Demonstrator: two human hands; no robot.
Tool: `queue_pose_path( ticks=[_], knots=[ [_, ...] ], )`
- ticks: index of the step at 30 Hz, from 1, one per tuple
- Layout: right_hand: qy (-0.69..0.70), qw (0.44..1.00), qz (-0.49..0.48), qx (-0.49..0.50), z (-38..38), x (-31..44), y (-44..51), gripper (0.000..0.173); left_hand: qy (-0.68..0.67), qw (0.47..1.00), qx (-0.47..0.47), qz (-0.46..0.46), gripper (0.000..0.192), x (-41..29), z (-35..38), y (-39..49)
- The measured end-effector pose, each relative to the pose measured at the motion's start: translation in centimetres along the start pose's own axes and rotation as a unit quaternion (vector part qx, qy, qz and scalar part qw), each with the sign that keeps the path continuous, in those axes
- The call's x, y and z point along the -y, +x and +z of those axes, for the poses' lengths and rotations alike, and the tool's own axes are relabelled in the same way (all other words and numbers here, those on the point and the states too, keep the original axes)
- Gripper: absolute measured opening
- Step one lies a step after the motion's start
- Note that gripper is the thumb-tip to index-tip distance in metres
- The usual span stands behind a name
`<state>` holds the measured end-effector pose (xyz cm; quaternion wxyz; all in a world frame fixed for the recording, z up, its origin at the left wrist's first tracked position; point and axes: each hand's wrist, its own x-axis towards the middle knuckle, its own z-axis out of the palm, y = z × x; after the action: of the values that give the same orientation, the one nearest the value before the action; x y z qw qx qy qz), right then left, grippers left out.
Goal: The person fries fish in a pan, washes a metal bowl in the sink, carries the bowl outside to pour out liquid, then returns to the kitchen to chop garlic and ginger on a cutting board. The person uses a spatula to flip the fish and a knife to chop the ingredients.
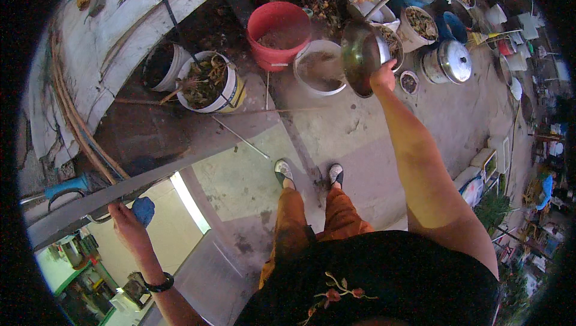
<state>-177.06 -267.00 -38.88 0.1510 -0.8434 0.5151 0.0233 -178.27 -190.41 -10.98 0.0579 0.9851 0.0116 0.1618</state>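
Observation:
My right hand (384,77) grips the rim of a large metal basin (362,58), which is tilted on its side above the floor. Just left of the basin stands a white bucket (320,68) with murky contents. A red bucket (279,33) stands beside it. On the left, my left hand (128,227) is raised near a door's dark frame and its curved handle (100,219); its fingers are curled, and whether they hold the handle is unclear. A blue object (143,211), perhaps a cloth, shows beside that hand, and I cannot tell if the hand holds it.
A bucket of plant scraps (209,83) stands ahead on the left, with a thin rod (243,139) on the concrete. To the right are a lidded metal pot (454,61), a scrap-filled bucket (419,26) and a small bowl (409,82). A door panel (204,276) is at lower left.

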Motion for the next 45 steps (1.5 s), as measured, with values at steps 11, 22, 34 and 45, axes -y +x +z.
queue_pose_path(
  ticks=[11,22,34,45],
  knots=[
    [-0.189,0.942,-0.275,-0.024,-2.3,0.8,-0.4,0.102,0.024,0.998,0.031,-0.051,0.02,-0.2,-0.9,-0.7],
    [-0.126,0.879,-0.444,-0.117,-6.8,-2.2,2.3,0.096,-0.104,0.993,0.03,-0.049,0.034,0.4,-3.4,-3.9],
    [-0.124,0.86,-0.48,-0.119,-6.9,-2.2,0.1,0.095,-0.238,0.963,0.001,-0.129,0.03,-0.1,-4.3,-5.5],
    [0.258,0.961,0.052,0.086,3.2,-4.3,-8.9,0.046,-0.401,0.915,-0.004,-0.048,0.014,5.7,-4.7,-3.5]
  ],
)
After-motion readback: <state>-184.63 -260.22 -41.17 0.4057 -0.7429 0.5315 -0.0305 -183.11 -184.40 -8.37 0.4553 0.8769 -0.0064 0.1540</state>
